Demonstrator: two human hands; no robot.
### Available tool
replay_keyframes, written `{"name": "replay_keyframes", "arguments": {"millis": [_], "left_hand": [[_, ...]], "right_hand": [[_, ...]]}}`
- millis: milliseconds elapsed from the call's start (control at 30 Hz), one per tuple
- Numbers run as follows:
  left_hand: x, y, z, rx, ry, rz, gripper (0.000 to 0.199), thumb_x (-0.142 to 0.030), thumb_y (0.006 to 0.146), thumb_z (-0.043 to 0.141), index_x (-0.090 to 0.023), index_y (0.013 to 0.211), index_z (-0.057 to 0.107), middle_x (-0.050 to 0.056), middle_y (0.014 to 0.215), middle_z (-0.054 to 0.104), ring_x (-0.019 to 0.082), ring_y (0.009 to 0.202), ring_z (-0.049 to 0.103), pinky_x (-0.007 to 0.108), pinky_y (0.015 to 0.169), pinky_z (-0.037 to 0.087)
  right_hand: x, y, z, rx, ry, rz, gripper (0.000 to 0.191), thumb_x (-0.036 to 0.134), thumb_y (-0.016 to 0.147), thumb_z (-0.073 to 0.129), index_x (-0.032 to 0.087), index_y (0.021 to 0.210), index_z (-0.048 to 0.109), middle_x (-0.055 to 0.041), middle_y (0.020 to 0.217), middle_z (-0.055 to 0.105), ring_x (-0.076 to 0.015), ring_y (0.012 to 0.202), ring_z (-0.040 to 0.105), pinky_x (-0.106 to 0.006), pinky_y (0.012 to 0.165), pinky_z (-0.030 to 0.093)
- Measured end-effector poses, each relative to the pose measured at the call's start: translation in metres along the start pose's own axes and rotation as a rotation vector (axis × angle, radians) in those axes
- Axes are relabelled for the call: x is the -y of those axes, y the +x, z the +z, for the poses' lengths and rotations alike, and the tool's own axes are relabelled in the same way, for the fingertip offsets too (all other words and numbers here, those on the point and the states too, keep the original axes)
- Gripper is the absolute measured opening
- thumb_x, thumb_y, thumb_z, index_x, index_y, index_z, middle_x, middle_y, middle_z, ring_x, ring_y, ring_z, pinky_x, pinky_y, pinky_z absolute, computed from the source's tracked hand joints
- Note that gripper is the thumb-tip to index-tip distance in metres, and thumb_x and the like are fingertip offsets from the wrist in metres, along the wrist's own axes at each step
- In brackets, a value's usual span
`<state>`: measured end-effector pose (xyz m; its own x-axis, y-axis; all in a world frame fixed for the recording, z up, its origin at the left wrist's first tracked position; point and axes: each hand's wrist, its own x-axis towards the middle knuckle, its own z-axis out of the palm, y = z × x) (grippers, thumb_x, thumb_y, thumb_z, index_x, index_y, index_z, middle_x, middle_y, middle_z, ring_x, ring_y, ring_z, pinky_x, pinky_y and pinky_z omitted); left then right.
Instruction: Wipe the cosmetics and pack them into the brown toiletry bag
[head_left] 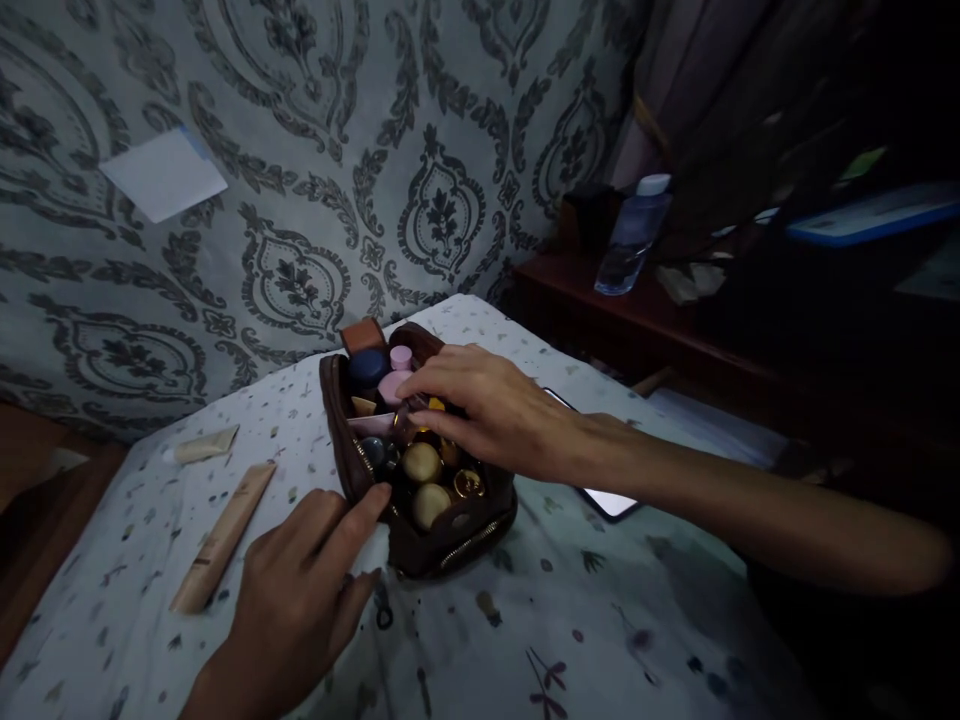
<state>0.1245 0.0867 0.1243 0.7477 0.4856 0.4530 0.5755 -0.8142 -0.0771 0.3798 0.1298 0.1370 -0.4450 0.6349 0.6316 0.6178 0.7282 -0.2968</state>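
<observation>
A brown zippered cosmetic bag (352,455) lies open on the patterned sheet, packed with small containers. Inside are a dark blue round lid (367,367), a pink bottle (396,386), gold round caps (422,463) and a small gold-rimmed piece (469,485). My right hand (499,405) reaches over the bag from the right, thumb and forefinger closed around a small dark, shiny item (403,422) whose kind I cannot make out. My left hand (304,580) is at the bag's near left edge, forefinger stretched to the zipper rim and thumb apart, with nothing visible in it.
Two tubes, a beige tube (223,540) and a smaller pale tube (202,446), lie left of the bag. A phone (611,503) rests partly under my right forearm. On the dark red side table (555,285) stands a clear water bottle (632,240). Patterned wallpaper (442,215) rises behind.
</observation>
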Motion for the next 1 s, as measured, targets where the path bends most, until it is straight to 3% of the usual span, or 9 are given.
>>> {"name": "replay_keyframes", "arguments": {"millis": [300, 533, 767, 1000], "left_hand": [[0.000, 0.001, 0.002, -0.012, 0.012, 0.017, 0.066, -0.015, 0.084, 0.045, -0.025, 0.148, 0.034, 0.004, 0.078, 0.056, 0.021, 0.068, 0.060, 0.030, 0.045, 0.050], [-0.003, 0.003, 0.000, -0.014, 0.023, 0.021, 0.060, -0.014, 0.082, 0.046, -0.021, 0.141, 0.042, 0.004, 0.075, 0.056, 0.019, 0.064, 0.059, 0.027, 0.049, 0.050], [-0.002, -0.004, 0.003, -0.001, 0.064, 0.027, 0.055, -0.011, 0.081, 0.047, -0.015, 0.136, 0.048, 0.006, 0.087, 0.059, 0.018, 0.076, 0.060, 0.024, 0.062, 0.050], [-0.002, -0.007, 0.006, 0.017, 0.050, 0.001, 0.055, -0.011, 0.083, 0.047, -0.016, 0.138, 0.047, 0.007, 0.091, 0.060, 0.018, 0.079, 0.061, 0.025, 0.061, 0.051]], "right_hand": [[-0.003, 0.018, 0.011, 0.080, 0.048, -0.047, 0.006, 0.020, 0.086, 0.067, 0.020, 0.080, 0.066, -0.0009, 0.076, 0.064, -0.0179, 0.079, 0.059, -0.029, 0.072, 0.041], [0.002, 0.022, 0.014, 0.188, -0.070, 0.082, 0.011, 0.019, 0.078, 0.075, 0.019, 0.079, 0.064, -0.0029, 0.073, 0.061, -0.0171, 0.068, 0.054, -0.027, 0.060, 0.033], [0.019, 0.035, -0.006, 0.492, -0.176, 0.230, 0.015, 0.030, 0.086, 0.068, 0.015, 0.089, 0.068, -0.0094, 0.087, 0.065, -0.0220, 0.086, 0.061, -0.028, 0.069, 0.038], [0.027, 0.045, -0.008, 0.557, -0.228, 0.306, 0.017, 0.032, 0.087, 0.065, 0.015, 0.089, 0.070, -0.0110, 0.096, 0.066, -0.0224, 0.092, 0.062, -0.026, 0.069, 0.037]]}}
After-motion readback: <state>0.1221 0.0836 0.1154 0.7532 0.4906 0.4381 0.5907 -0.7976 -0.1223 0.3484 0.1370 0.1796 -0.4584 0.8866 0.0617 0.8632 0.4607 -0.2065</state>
